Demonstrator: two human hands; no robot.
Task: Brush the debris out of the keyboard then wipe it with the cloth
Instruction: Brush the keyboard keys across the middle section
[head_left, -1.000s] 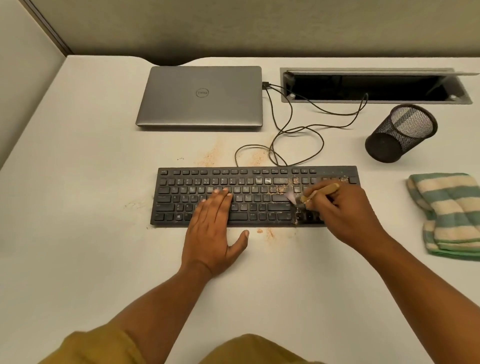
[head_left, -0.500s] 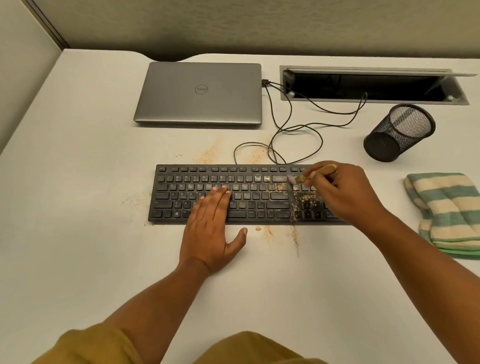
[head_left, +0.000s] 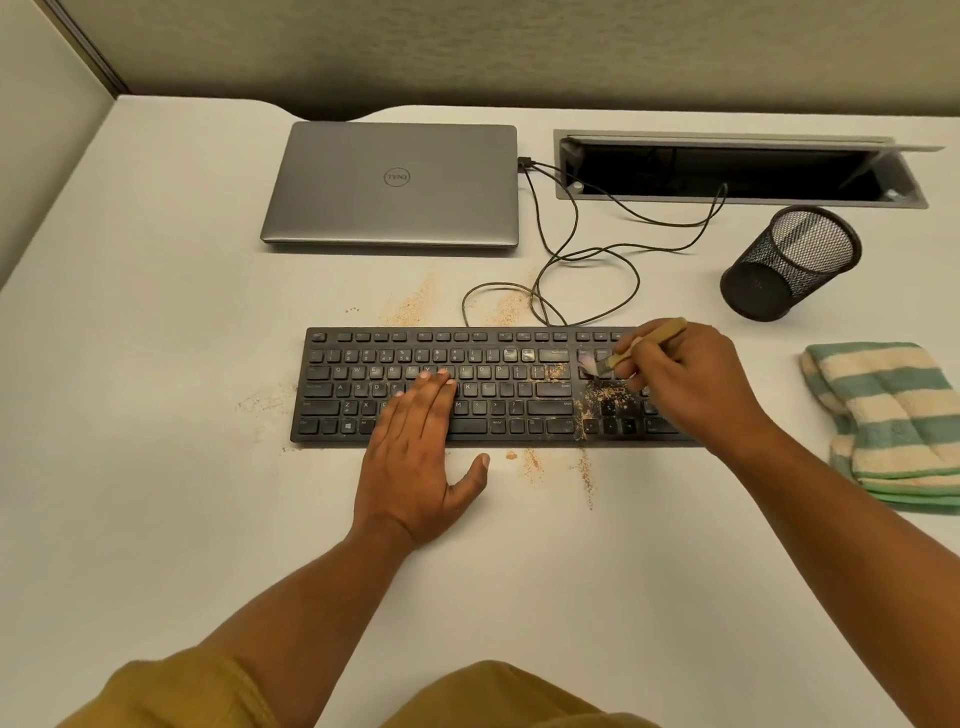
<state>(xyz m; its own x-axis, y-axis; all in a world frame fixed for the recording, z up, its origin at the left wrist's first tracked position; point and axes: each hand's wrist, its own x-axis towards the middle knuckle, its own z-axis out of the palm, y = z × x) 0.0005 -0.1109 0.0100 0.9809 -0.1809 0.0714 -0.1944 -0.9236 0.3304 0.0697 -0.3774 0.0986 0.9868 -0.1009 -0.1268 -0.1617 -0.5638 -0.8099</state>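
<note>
Keyboard (head_left: 389, 358) lies under our flat left hand (head_left: 415, 457) so it cannot slide, while our right hand (head_left: 691, 384) grips the brush (head_left: 621, 358) to sweep crumbs (head_left: 605, 395) off.

Matt black plastic keyboard (head_left: 441, 384), wooden-handled brush (head_left: 631, 353), fluffy striped terry cloth (head_left: 883, 415), brushed-metal laptop (head_left: 389, 182), wire-mesh cup (head_left: 789, 260).

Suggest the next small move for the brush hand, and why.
Probably draw the brush toward the near edge of the keyboard: the right hand holds its bristles beyond a debris patch on the keys; the left hand rests flat on it.
</note>
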